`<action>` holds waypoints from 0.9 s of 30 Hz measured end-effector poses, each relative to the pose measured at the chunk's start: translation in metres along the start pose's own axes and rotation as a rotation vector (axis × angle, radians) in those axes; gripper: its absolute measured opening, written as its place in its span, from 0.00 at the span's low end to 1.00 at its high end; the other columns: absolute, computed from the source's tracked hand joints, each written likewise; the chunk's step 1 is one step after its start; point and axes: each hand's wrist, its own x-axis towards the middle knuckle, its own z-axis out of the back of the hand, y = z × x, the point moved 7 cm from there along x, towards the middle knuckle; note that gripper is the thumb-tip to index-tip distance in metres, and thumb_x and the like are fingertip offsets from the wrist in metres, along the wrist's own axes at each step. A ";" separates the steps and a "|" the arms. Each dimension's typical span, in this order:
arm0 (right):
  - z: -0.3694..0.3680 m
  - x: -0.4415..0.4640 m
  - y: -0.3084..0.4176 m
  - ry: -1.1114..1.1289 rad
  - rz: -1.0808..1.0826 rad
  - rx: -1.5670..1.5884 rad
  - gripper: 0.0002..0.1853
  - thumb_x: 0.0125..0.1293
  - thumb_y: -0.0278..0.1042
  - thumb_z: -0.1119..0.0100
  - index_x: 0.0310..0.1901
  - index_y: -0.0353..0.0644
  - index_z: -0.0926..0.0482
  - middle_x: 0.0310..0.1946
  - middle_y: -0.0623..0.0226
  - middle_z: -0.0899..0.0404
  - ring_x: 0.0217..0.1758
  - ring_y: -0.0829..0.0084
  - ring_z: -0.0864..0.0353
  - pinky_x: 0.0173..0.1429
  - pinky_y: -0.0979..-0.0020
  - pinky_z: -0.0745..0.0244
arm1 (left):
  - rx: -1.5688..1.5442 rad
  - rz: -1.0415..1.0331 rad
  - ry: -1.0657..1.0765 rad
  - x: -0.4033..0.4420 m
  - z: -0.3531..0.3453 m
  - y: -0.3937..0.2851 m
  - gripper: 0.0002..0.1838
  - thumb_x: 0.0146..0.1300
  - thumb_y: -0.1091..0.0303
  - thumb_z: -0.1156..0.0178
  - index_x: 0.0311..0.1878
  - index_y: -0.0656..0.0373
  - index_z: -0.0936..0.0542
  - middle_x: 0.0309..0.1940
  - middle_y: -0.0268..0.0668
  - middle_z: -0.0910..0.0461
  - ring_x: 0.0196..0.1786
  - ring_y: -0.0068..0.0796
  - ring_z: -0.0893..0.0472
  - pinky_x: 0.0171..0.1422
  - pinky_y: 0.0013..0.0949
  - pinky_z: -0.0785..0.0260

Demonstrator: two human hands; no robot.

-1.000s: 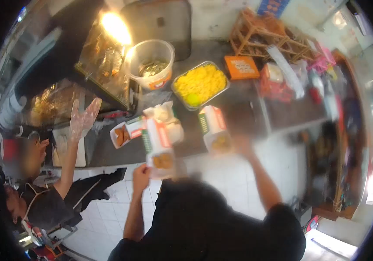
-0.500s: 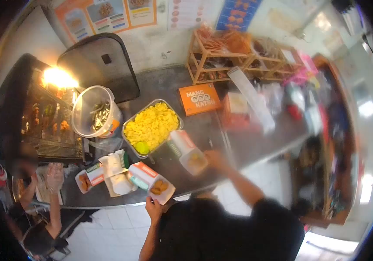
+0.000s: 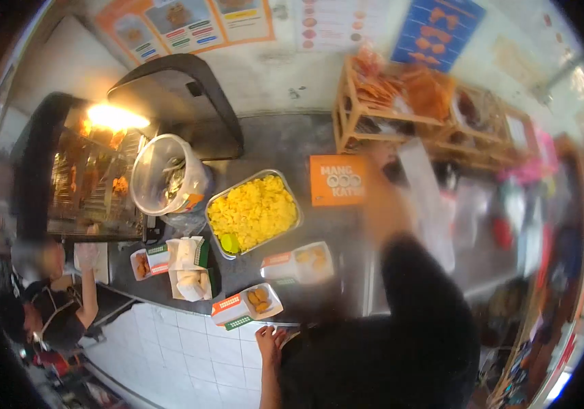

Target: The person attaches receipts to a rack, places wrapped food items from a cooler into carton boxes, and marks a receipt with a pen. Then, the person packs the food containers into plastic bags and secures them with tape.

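Note:
My left hand [image 3: 269, 339] is at the counter's near edge, holding nothing, its fingers loosely bent and apart. Just beyond it lies a paper food box [image 3: 234, 311] with browned fried pieces [image 3: 259, 300] at its open end. A second, blurred food box [image 3: 280, 268] rests further in, with pale golden pieces inside. My right hand [image 3: 378, 170] is stretched toward the wooden rack, beside the orange "Mang Katsu" box [image 3: 333, 180]. Motion smears its fingers, so I cannot tell whether it touches anything. A metal tray [image 3: 297, 223] of yellow chips or pieces, with a lime-green item [image 3: 229, 243], stands centrally.
More food boxes [image 3: 193, 285] lie left of centre. Behind them stand a clear plastic tub [image 3: 143, 178] and a lit warming cabinet [image 3: 94, 184]. A wooden rack [image 3: 391, 117] holds packets along the wall. At far left is another person's gloved hand [image 3: 87, 256].
My left hand has let go of the near food box and drawn back. My right hand has moved from beside the second box up toward the rack. The view has shifted.

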 end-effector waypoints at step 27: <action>0.138 -0.414 -0.085 0.465 0.502 0.728 0.17 0.68 0.38 0.45 0.53 0.39 0.19 0.41 0.48 0.17 0.44 0.50 0.16 0.48 0.60 0.24 | 0.816 -0.597 -0.234 0.030 0.097 -0.190 0.35 0.56 0.57 0.32 0.62 0.69 0.28 0.51 0.52 0.19 0.52 0.45 0.19 0.61 0.39 0.29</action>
